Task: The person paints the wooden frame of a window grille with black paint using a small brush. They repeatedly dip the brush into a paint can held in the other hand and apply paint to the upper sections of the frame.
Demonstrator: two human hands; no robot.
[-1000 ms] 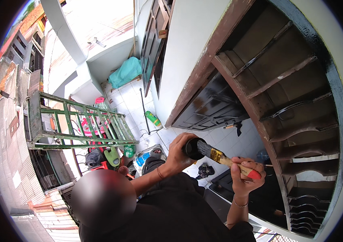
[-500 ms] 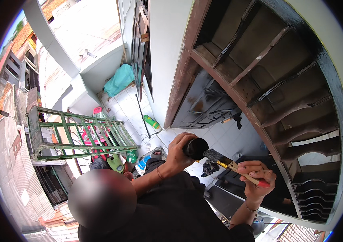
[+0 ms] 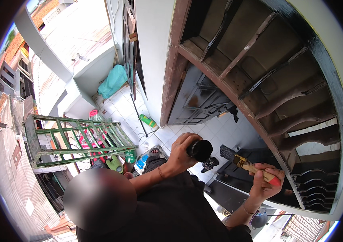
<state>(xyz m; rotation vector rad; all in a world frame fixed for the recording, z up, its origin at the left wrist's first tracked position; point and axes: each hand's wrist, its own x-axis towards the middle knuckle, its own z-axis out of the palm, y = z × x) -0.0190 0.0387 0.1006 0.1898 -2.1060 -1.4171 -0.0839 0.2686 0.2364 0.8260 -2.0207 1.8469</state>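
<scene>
In front of my body my left hand (image 3: pixel 180 155) is wrapped round a small black can (image 3: pixel 199 150), its dark round mouth tilted toward the view. My right hand (image 3: pixel 265 180) grips a paintbrush (image 3: pixel 244 163) by its wooden, red-tipped handle. Dark paint coats the bristles, which point left toward the can and stand apart from it. Dark spots mark the right fingers. To the right rises a curved wooden frame (image 3: pixel 236 91) with slats across it. Some of its parts are dark and glossy, others a duller brown.
A green ladder (image 3: pixel 83 151) stands at the left. Behind it a teal cover (image 3: pixel 113 82) lies by the low wall. A green bottle (image 3: pixel 147 120) rests on the white tiled floor (image 3: pixel 123 103). A dark panelled door (image 3: pixel 197 99) is beyond my hands.
The paintbrush has moved right, away from the can, with my right hand, and its handle has turned. My left hand still holds the can. The whole view has shifted slightly.
</scene>
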